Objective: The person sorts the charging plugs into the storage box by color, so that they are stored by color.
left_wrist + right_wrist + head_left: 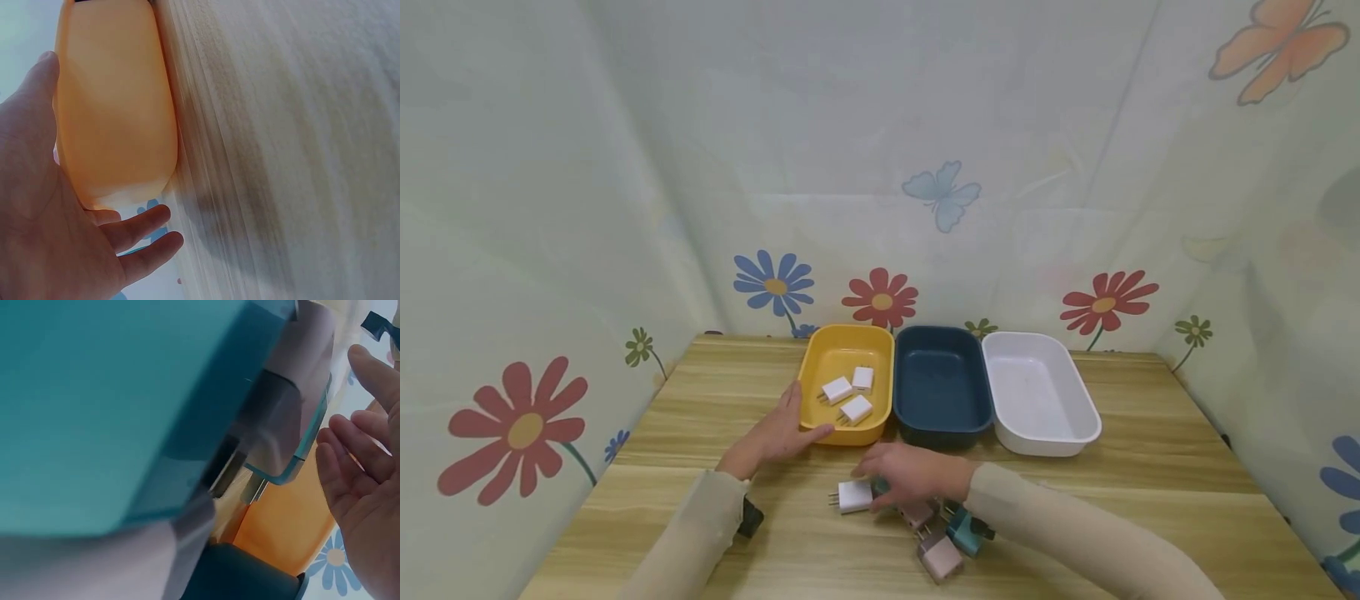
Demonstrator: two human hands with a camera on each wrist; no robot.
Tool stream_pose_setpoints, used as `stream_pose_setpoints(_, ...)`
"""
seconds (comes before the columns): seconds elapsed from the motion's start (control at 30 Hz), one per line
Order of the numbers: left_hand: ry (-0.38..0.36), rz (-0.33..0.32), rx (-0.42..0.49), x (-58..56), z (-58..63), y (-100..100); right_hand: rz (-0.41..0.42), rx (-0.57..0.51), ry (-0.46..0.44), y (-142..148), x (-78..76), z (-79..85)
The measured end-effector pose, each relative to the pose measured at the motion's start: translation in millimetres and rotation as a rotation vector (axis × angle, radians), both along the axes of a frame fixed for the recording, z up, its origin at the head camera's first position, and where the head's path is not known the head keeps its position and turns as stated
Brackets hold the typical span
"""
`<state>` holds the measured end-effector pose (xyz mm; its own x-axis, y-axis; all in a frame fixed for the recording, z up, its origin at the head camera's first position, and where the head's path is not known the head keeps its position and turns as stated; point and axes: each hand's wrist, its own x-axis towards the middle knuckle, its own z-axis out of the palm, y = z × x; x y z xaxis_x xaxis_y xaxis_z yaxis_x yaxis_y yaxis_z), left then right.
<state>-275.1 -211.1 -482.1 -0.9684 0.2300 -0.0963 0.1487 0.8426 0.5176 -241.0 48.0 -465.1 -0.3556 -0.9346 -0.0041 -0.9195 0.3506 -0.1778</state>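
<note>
At the near left corner of the yellow bin [886,333], my left hand [778,429] rests with its thumb and fingers spread and fairly straight. The left wrist view shows that hand [59,219] against the orange-looking bin wall [119,106]. My right hand [917,472] reaches over a small pile of plug adapters, its fingers beside a white plug charger [852,497]. In the right wrist view its thumb and fingers [369,456] stand apart with nothing between them. Pink chargers [940,557] and teal chargers [964,531] lie under and beside the right wrist, partly hidden.
Three white chargers [856,409] lie inside the yellow bin. A dark blue bin [943,429] and a white bin [1048,442] stand beside it in a row on the wooden table [730,375]. Behind hangs a flowered curtain [865,125].
</note>
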Motion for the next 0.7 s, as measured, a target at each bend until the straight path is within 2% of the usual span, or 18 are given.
stream_pose_setpoints(0.2, 0.002, -0.001, -0.001, -0.5, -0.8, 0, 0.009, 0.021, 0.026, -5, 1.0, 1.5)
stream_pose_setpoints(0.5, 0.009, 0.002, 0.021, -0.3, -2.2, -1, 0.054, 0.05, -0.044, -14, -3.0, 0.1)
stream_pose_setpoints(0.7, 0.004, 0.008, 0.033, 0.3, -3.2, -1, 0.037, 0.071, -0.101, -17, -6.7, -5.4)
